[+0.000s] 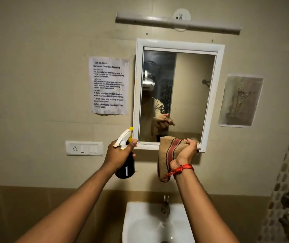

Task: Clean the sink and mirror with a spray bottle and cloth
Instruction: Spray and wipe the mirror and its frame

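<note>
**Both hands raised to a bathroom mirror, one with a spray bottle, one with a cloth**

The left hand [118, 151] is closed around the neck of a dark spray bottle [125, 165], its grip clamped just under the white and yellow trigger head, nozzle aimed up towards the mirror's lower left corner. The right hand [186, 151] is bunched tight on a tan cloth [168, 155] with red stripes, pressing it against the bottom edge of the mirror's white frame; the loose end hangs down beside a wrist tied with red thread [181, 170].

The mirror [189, 85] hangs on the far wall, straight ahead, and its glass looks streaked and spotted. The white sink [140, 223] sits near and below, between the forearms, with a metal tap [165, 206] at its back edge.

The bottle is likely rigid plastic, with liquid weight low down, so holding at the neck keeps a finger free for the trigger. It could turn slippery if wet. The cloth is soft and limp; bunching it into a pad gives a firmer wiping face. The mirror glass is fragile, so pressure should stay even.

A printed sheet [109, 85] is taped left of the mirror, with a switch plate [84, 148] below it.
</note>
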### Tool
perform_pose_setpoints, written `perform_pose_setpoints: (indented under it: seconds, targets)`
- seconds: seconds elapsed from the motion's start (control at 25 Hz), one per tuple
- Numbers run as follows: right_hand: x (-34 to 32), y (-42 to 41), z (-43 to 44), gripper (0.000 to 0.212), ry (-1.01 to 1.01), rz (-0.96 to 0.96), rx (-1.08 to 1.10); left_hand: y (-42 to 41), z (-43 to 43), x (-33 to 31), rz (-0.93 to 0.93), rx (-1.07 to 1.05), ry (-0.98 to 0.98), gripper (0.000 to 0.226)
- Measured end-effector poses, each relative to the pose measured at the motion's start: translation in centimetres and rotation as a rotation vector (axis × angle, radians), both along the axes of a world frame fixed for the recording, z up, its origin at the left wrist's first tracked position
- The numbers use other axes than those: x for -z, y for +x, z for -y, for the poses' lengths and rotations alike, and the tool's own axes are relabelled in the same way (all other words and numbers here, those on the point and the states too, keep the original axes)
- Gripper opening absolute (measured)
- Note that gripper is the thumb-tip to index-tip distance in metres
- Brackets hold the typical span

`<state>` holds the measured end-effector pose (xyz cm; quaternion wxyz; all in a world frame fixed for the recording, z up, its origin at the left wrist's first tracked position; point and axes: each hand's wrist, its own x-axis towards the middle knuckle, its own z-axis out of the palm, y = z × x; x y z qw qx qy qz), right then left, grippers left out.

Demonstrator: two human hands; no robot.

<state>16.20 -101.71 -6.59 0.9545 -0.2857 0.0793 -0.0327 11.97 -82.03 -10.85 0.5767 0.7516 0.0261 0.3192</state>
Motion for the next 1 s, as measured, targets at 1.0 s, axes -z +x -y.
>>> perform_pose_setpoints:
  seconds: [1.0]
  targets:
    - [-26.9,13.4,-8.6,0.026,-0.289,0.476,0.691,14.3,-6.5,-20.6,0.281,-0.056,0.189,0.042]
